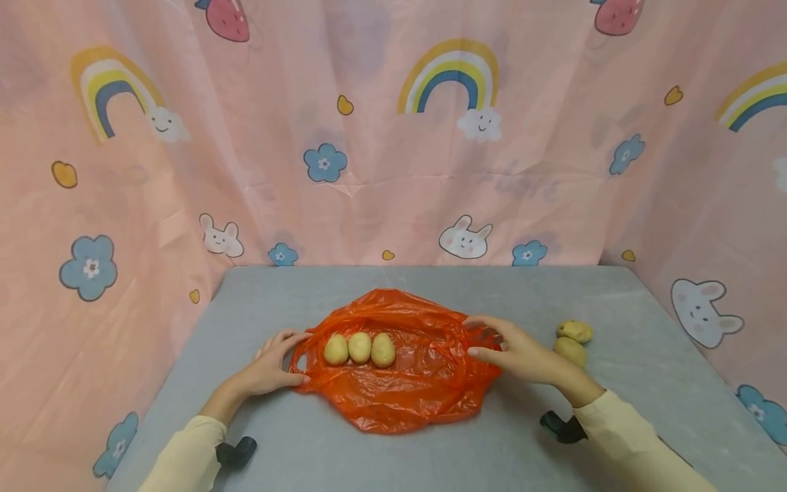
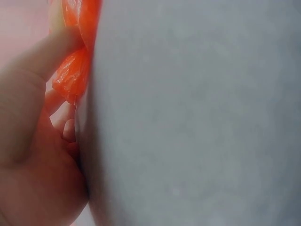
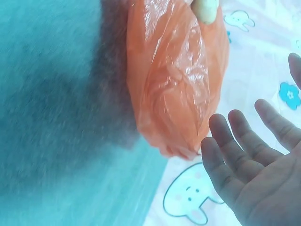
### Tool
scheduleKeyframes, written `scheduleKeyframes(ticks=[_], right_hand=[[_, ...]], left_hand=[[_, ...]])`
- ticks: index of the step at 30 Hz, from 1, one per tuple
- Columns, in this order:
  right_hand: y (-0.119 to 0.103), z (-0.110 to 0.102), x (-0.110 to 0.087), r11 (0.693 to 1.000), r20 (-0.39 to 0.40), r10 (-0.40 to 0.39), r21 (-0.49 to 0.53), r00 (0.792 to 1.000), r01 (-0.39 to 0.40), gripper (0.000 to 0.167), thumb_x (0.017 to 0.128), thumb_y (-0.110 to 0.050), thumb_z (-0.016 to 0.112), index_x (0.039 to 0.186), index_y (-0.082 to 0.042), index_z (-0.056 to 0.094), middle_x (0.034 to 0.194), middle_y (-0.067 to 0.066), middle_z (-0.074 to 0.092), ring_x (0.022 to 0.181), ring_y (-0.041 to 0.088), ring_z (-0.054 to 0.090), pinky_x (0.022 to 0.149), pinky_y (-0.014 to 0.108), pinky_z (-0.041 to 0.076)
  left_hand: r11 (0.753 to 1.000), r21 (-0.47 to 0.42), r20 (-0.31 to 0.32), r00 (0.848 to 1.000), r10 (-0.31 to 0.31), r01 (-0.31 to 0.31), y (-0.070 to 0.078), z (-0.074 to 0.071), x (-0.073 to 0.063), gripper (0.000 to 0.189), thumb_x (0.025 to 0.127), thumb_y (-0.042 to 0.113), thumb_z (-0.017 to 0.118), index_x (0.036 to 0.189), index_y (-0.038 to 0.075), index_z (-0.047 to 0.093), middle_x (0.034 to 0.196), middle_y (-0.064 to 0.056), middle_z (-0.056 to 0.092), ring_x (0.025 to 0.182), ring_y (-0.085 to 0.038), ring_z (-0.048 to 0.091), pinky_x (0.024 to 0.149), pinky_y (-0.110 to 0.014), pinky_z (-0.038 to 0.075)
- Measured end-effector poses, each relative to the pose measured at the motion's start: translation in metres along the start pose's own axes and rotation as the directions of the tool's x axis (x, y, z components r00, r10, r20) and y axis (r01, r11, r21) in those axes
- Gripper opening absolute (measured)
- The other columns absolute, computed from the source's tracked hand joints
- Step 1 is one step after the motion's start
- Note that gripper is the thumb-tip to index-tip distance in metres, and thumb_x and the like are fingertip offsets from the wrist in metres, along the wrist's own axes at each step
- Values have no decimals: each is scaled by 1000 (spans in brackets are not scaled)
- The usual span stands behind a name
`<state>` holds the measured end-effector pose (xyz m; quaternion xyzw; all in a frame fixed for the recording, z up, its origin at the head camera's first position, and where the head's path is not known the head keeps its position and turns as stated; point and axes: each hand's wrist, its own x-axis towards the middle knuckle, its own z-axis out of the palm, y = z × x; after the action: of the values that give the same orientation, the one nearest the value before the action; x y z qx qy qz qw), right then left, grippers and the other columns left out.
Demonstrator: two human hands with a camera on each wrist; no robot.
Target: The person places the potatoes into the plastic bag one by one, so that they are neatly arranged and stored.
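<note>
An orange plastic bag (image 1: 406, 393) lies spread on the grey table, its mouth facing up. Three potatoes (image 1: 359, 348) sit in a row inside its left half. At the bag's left end is my left hand (image 1: 268, 364), thumb and fingers spread apart, their tips at the two sides of the handle loop. In the left wrist view the thumb (image 2: 56, 52) overlaps the orange plastic. My right hand (image 1: 519, 352) is at the bag's right end with fingers extended and separated; the right wrist view shows the fingertips (image 3: 217, 125) right beside the plastic, holding nothing.
Two more potatoes (image 1: 570, 352) lie close together on the table, right of my right hand. A pink patterned curtain (image 1: 387, 205) encloses the back and sides of the grey table (image 1: 295, 451). Dark wrist-worn devices (image 1: 236, 452) show at both sleeves.
</note>
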<state>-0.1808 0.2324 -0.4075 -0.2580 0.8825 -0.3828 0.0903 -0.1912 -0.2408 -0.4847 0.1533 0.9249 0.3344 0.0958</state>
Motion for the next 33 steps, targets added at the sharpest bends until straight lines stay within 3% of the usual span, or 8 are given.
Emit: scheduleKeyframes(ticks=[10, 19, 27, 33], right_hand=[[11, -11, -11, 1000, -56, 5, 3, 998, -5, 42, 98, -20, 65, 136, -3, 56, 133, 18, 63, 113, 35, 61, 93, 50, 50], [16, -25, -27, 994, -102, 67, -77, 993, -75, 44, 99, -28, 64, 138, -7, 55, 134, 17, 63, 114, 33, 62, 94, 53, 51], [26, -34, -40, 992, -123, 99, -62, 988, -107, 44, 99, -23, 65, 136, -3, 55, 135, 23, 60, 113, 37, 61, 91, 50, 50], [38, -43, -49, 989, -150, 102, -91, 983, -117, 44, 98, -24, 66, 136, -4, 56, 134, 23, 61, 110, 35, 63, 85, 32, 52]], left_hand=[[1000, 1, 6, 1000, -19, 19, -2, 3, 2, 80, 80, 34, 82, 151, 16, 47, 151, -16, 38, 136, -43, 32, 107, -69, 23], [1000, -2, 1, 1000, -18, 18, -2, 2, 2, 81, 80, 35, 82, 150, 16, 47, 150, -17, 38, 137, -44, 32, 107, -69, 23], [1000, 5, -1, 1000, -6, 6, -2, 2, 2, 80, 80, 35, 81, 150, 16, 47, 150, -17, 38, 135, -44, 33, 105, -69, 24], [1000, 3, 1, 1000, -23, 23, -4, 1, 3, 80, 80, 34, 82, 150, 17, 48, 150, -15, 38, 136, -42, 33, 107, -69, 24]])
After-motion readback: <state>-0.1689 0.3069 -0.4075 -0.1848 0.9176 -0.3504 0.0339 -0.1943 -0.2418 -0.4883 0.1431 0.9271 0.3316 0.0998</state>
